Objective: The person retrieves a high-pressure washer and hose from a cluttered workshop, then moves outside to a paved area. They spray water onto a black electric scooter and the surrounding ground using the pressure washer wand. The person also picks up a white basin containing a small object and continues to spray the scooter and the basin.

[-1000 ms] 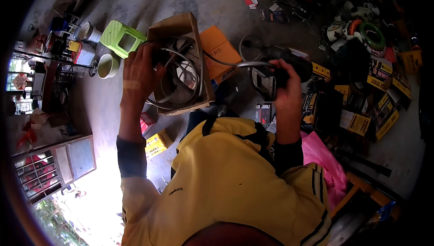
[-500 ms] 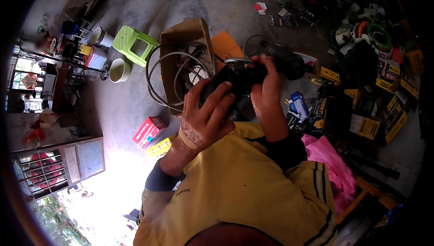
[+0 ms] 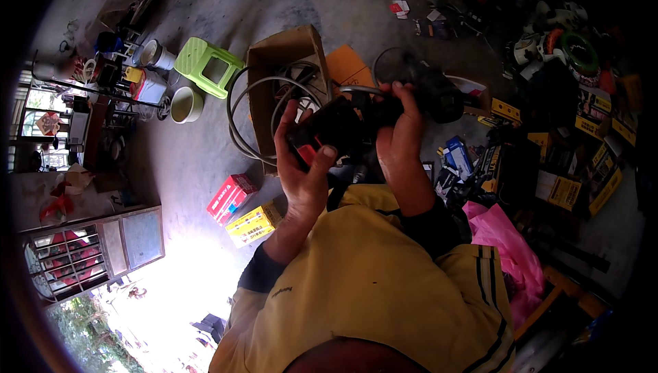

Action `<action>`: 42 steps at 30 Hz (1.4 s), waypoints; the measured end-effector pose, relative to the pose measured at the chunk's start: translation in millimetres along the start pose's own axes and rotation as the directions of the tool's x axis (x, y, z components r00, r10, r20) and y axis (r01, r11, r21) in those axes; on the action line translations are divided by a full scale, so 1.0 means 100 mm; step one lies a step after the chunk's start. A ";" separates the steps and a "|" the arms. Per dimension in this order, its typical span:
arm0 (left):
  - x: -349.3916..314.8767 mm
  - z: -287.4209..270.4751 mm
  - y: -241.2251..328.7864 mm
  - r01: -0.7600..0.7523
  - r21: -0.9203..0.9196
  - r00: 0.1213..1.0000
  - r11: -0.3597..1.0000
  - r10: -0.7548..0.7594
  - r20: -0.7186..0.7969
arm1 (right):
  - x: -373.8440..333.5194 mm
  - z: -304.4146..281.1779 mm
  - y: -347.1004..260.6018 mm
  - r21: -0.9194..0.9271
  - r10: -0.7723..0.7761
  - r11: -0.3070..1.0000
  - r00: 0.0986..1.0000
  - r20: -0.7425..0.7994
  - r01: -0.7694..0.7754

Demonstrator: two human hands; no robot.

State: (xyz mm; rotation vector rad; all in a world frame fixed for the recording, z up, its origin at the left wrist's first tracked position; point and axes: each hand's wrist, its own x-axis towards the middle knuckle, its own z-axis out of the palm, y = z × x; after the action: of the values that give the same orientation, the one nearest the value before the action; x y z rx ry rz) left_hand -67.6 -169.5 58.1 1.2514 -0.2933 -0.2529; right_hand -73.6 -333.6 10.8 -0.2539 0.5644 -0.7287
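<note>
In front of my chest I hold up a black device (image 3: 336, 128) with a red patch on its near left end; its exact kind is too dark to make out. My left hand (image 3: 301, 174) grips that end, thumb lying over the near side and fingers around the far side. Around the device's right part closes my right hand (image 3: 403, 126), fingers on top. A grey cable or hose (image 3: 360, 89) arches over the device near the right hand. Just beyond stands an open cardboard box (image 3: 284, 47), with loops of grey hose (image 3: 240, 126) in and around it.
Farther left stand a green plastic stool (image 3: 199, 64) and a pale bucket (image 3: 185, 105). A red box (image 3: 232, 198) and a yellow box (image 3: 253, 223) lie left of my arm. On the right are a dark rounded object (image 3: 442, 99), a pink bag (image 3: 504, 249) and many packages.
My left hand has turned from lying over the top of the device to gripping its left end, with the thumb toward me. The red patch now shows. My right hand stays on the device.
</note>
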 end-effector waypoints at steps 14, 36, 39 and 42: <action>-0.08 -0.03 -0.16 -0.023 0.204 0.993 0.979 -0.001 0.117 | 0.04 0.01 0.21 -0.012 -0.002 1.000 1.000 -0.029 0.002; -0.20 -0.06 0.02 0.132 0.233 0.981 0.964 -0.160 0.107 | -0.11 -0.10 0.15 0.005 0.110 0.994 0.982 0.156 -0.112; -0.19 -0.02 0.01 0.080 0.195 0.991 0.977 -0.099 0.090 | -0.11 -0.08 0.14 0.005 0.106 0.994 0.979 0.175 -0.109; -0.17 -0.08 -0.17 0.066 0.163 0.994 0.984 -0.079 0.078 | -0.17 -0.04 0.16 -0.048 0.078 0.996 0.984 0.159 -0.071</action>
State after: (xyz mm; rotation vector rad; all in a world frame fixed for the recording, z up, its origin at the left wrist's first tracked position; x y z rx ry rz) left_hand -80.8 -161.3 38.3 1.4145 -0.3461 -0.3507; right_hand -77.0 -310.3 7.4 -0.3258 0.4337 -0.6182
